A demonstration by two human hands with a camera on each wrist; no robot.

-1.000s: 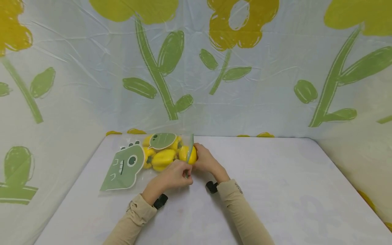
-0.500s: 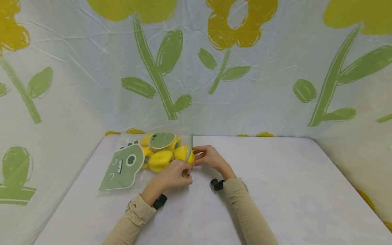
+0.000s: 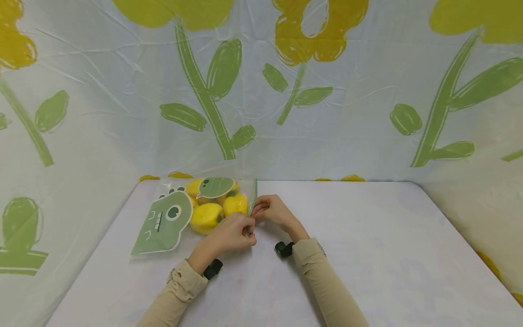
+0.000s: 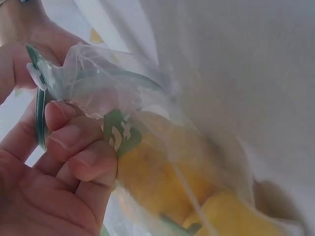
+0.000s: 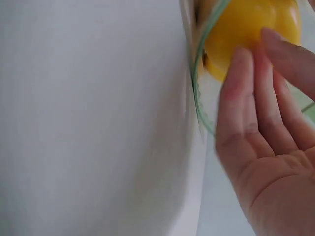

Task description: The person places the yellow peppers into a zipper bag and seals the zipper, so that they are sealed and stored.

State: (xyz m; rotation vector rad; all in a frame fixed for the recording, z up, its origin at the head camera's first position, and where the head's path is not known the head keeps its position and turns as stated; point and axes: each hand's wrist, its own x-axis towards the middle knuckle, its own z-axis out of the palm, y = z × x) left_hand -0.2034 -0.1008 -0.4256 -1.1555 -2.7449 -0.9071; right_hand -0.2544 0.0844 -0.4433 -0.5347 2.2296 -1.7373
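Observation:
A clear zip bag (image 3: 180, 227) with a green monster print lies at the table's far left, several yellow bell peppers (image 3: 206, 218) inside. At the near end of the bag's mouth, my left hand (image 3: 233, 232) pinches the green-edged rim. The left wrist view shows curled fingers there, close to a white zip slider (image 4: 35, 76). My right hand (image 3: 278, 214) is at the mouth from the right. Its fingers are fairly straight in the right wrist view, their tips overlapping a pepper (image 5: 236, 29) beside the green rim (image 5: 197, 88). Part of the nearest pepper is hidden behind my left hand.
The white table (image 3: 367, 254) extends to the right of the bag. Behind it hangs a white cloth (image 3: 347, 122) printed with flowers, and more cloth closes off both sides. A small black camera (image 3: 283, 249) sits under my right wrist, another (image 3: 213, 269) under my left.
The peppers have slid left, deeper into the bag. My right hand let go of the pepper at the mouth, drew back, then moved in again. My left hand kept its pinch.

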